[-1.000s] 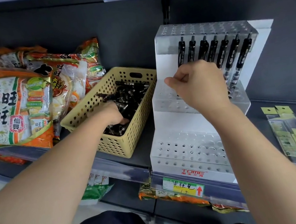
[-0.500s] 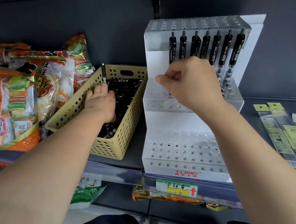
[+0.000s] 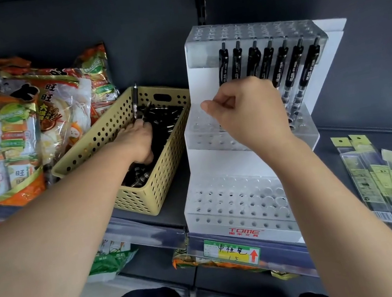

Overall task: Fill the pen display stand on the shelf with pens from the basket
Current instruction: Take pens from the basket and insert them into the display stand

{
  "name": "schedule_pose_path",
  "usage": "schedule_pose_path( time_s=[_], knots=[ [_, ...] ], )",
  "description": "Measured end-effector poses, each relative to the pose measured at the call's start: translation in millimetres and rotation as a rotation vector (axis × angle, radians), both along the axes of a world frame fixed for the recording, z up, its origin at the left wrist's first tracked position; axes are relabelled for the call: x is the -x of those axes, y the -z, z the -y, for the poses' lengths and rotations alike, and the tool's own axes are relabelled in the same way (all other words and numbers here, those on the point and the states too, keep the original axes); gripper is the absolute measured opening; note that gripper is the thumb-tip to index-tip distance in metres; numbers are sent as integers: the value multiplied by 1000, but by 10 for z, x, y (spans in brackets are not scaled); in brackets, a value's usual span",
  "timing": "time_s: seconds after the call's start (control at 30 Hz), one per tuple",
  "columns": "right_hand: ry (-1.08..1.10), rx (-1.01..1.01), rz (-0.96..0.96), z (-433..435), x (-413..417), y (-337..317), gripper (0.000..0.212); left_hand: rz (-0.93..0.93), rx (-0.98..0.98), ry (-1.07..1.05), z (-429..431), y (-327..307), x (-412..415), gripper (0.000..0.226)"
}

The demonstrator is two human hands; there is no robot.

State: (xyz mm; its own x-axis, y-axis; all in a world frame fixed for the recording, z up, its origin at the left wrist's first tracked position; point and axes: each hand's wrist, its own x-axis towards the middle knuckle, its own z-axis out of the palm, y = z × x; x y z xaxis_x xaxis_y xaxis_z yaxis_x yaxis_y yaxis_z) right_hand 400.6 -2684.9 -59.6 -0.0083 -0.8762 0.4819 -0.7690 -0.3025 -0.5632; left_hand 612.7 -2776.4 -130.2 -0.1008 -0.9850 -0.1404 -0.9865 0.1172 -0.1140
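Left grip [image 3: 137,142] pinches pen [image 3: 135,101] upright in basket [image 3: 146,199]; right grip [image 3: 248,114] curled before stand [image 3: 237,206], hold undeterminable. Seven racked pens [image 3: 269,65] behind.

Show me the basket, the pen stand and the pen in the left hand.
basket [image 3: 143,197], head view, near perforated wall.
pen stand [image 3: 217,163], head view, white panel between the lower tiers.
pen [image 3: 135,101], head view, middle of its barrel.

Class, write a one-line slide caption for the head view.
Left hand holds a pen upright in the yellow basket; curled right hand at the display stand.
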Motion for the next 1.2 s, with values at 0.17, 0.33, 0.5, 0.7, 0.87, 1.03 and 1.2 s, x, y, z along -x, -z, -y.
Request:
schedule_pose_path(
  time_s=[0.17,0.33,0.5,0.7,0.87,1.03,1.2],
  knots=[
    [1,5,-3,-3,-3,5,27,-36,87,17,-15,-40,-2,48],
    [-2,16,-5,-10,-6,-4,27,-554,88,-15,-125,-234,-92,33],
    [9,27,-23,-33,-30,-6,27,-1081,192,-36,-269,-423,-118,15],
    [18,86,24,-104,-94,-20,27,-1528,266,-145,-468,-622,-24,8],
    [-40,117,138,-192,-240,-45,25,-2229,88,-327,-566,-875,14,16],
    [-178,82,239,-252,-424,-50,24,-2506,-93,-332,-697,-912,95,8],
    [-271,-100,315,-311,-646,8,81,-2594,-188,-303,-862,-817,198,23]
  ],
)
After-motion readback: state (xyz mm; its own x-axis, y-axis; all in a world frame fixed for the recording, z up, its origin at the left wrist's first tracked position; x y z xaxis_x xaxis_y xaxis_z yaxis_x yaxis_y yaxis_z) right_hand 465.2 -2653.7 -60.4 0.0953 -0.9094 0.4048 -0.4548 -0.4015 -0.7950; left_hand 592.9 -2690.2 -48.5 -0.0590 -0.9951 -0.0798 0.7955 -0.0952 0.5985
